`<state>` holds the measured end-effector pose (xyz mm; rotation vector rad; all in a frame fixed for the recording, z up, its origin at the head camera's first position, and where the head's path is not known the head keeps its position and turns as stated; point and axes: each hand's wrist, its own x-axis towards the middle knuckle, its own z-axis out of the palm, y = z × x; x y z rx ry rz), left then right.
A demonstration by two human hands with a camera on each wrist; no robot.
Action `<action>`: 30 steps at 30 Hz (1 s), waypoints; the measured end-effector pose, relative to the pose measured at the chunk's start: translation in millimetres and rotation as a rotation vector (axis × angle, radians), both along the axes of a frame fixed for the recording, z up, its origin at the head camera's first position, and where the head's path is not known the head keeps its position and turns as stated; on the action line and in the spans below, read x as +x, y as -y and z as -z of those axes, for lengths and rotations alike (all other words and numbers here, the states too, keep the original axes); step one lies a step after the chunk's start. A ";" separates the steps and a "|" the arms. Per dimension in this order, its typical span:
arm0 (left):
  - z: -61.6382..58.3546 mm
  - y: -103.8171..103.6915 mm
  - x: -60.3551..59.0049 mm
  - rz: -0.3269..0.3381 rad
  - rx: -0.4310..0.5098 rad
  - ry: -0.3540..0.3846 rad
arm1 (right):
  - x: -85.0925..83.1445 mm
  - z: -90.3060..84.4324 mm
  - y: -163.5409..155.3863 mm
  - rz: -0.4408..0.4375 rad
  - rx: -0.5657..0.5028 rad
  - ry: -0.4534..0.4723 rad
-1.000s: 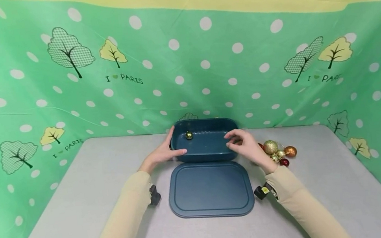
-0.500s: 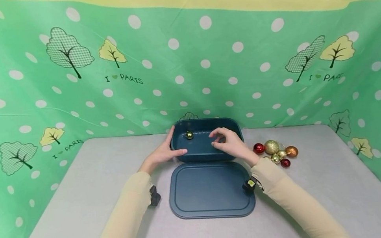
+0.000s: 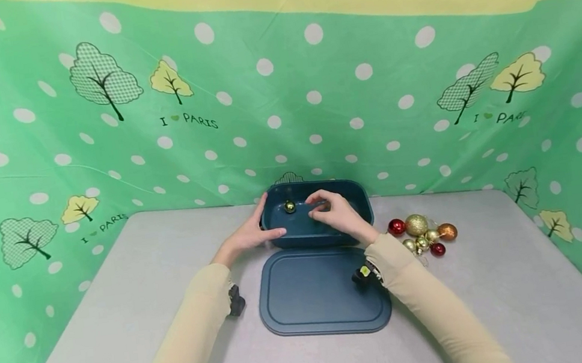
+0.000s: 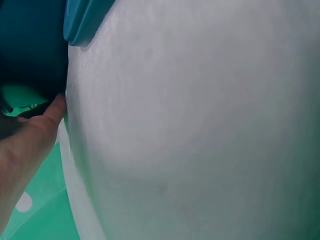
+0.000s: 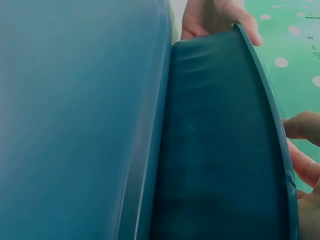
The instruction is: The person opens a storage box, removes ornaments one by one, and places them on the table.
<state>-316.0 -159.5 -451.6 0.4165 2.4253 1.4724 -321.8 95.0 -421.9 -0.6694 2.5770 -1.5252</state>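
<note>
A dark blue plastic box [image 3: 320,240] stands at the back of the table, with one small gold Christmas ball [image 3: 290,206] inside near its left end. My left hand [image 3: 245,233] holds the box's left end, thumb at the front rim and fingers along the side. Over the inside of the box is my right hand [image 3: 340,215], its thumb and fingers curled around what looks like a small brownish-orange Christmas ball, mostly hidden by the fingers. In the right wrist view, the fingertips [image 5: 304,126] show beyond the box wall, which hides what lies between them.
The matching blue lid [image 3: 323,292] lies flat in front of the box, under my right wrist. Right of the box is a cluster of Christmas balls: a red ball [image 3: 396,227], a glittery gold ball [image 3: 416,225], a copper ball [image 3: 447,231] and several smaller ones. A green cloth [image 3: 281,104] hangs behind.
My right hand has moved left and farther over the box, away from the cluster of balls, which is now more exposed. My left hand has stayed on the box.
</note>
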 end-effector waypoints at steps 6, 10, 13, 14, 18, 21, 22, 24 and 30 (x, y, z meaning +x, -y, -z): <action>1.9 1.0 -1.0 0.000 -0.014 -0.016 | -7.8 -0.4 11.4 -0.001 -0.016 0.021; 1.2 1.1 -0.7 0.005 -0.006 -0.020 | -13.6 -1.9 19.4 -0.006 -0.011 0.025; 0.2 0.7 0.0 0.013 0.010 -0.021 | -17.0 -3.4 24.0 -0.024 -0.017 0.028; 0.1 0.5 0.0 0.017 0.018 -0.021 | -18.1 -3.4 25.2 -0.030 -0.017 0.028; 1.1 0.2 -0.2 0.019 0.029 -0.023 | -23.4 -1.8 30.1 -0.050 -0.021 0.027; 2.0 -0.2 -0.6 0.015 0.023 -0.016 | -27.7 1.9 33.5 -0.051 -0.015 0.036; 2.1 -0.4 -0.6 0.013 0.023 -0.011 | -29.1 3.4 34.6 -0.053 -0.012 0.042; 2.2 -0.7 -0.6 0.010 0.023 -0.005 | -31.1 6.4 36.6 -0.053 0.002 0.052; 3.4 0.7 -0.5 0.014 0.034 -0.007 | -37.1 12.3 42.8 -0.049 0.042 0.065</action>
